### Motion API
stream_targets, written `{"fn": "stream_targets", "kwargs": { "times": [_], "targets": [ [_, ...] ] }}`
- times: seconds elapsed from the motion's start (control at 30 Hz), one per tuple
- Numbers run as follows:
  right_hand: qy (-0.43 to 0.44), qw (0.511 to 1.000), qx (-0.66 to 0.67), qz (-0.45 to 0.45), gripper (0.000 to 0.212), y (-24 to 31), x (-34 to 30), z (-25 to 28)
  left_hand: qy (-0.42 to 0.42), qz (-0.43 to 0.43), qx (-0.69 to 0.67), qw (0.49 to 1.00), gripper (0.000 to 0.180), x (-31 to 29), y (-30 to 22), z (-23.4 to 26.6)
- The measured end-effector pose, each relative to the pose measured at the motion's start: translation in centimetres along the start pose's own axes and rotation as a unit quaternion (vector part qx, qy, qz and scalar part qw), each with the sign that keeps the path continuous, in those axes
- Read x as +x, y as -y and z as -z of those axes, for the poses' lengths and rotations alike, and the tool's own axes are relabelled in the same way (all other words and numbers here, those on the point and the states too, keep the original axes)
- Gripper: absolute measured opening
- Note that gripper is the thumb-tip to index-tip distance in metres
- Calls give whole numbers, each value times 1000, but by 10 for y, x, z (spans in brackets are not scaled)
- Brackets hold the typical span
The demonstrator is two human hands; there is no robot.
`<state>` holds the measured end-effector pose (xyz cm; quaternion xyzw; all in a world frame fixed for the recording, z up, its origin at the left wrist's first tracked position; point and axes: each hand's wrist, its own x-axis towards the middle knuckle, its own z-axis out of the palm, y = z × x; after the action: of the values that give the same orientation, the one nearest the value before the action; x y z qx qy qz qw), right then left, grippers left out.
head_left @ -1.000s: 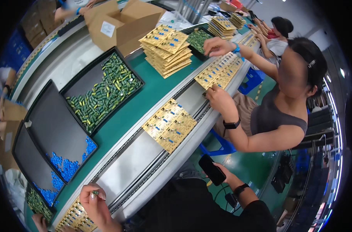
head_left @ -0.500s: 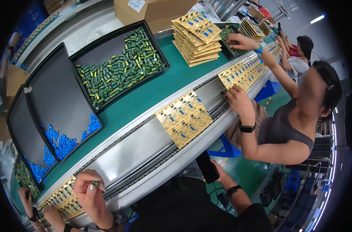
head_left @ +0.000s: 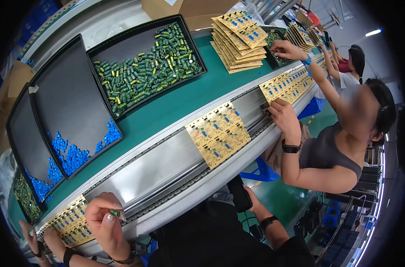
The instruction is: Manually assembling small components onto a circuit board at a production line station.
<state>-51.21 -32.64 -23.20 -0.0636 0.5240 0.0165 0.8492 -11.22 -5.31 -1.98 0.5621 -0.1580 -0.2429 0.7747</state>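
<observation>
My left hand (head_left: pixel 105 221) is raised over the near side of the conveyor, its thumb and fingers pinching a small green capacitor (head_left: pixel 115 213). Down by my lap, my right hand (head_left: pixel 254 200) holds a dark phone (head_left: pixel 240 196); part of that hand is hidden behind it. Between and beyond my hands, a tan circuit board (head_left: pixel 218 135) with blue and green components spans the conveyor rails. Another populated board (head_left: pixel 71 222) lies just left of my left hand, partly hidden by it.
Beyond the conveyor (head_left: pixel 144 171) stand a tray of green capacitors (head_left: pixel 147 73) and a divided tray of blue components (head_left: pixel 73 158). Stacked boards (head_left: pixel 240 42) stand farther right. A co-worker's hands (head_left: pixel 286 120) work at the right; another person's hands (head_left: pixel 53 242) are at lower left.
The whole view has shifted slightly. My left hand still pinches the capacitor, which now shows more clearly, and my right still holds the phone. At far left, another person's hand has changed its pose.
</observation>
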Motion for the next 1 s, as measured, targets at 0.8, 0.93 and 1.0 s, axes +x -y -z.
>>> {"fn": "stream_targets", "kwargs": {
  "times": [0.8, 0.93, 1.0],
  "targets": [
    [-116, 971, -197, 73, 36, -27, -22, -25, -16, -17, 15, 1000, 28, -7, -17, -10],
    [-137, 965, -211, 69, 34, -30, -52, -88, -17, 35, -29, 999, 17, -1, -17, -3],
    [-92, 952, -284, 63, 33, 62, -24, -135, -9, 73, -32, 997, 18, 3, -12, 0]
  ]
}}
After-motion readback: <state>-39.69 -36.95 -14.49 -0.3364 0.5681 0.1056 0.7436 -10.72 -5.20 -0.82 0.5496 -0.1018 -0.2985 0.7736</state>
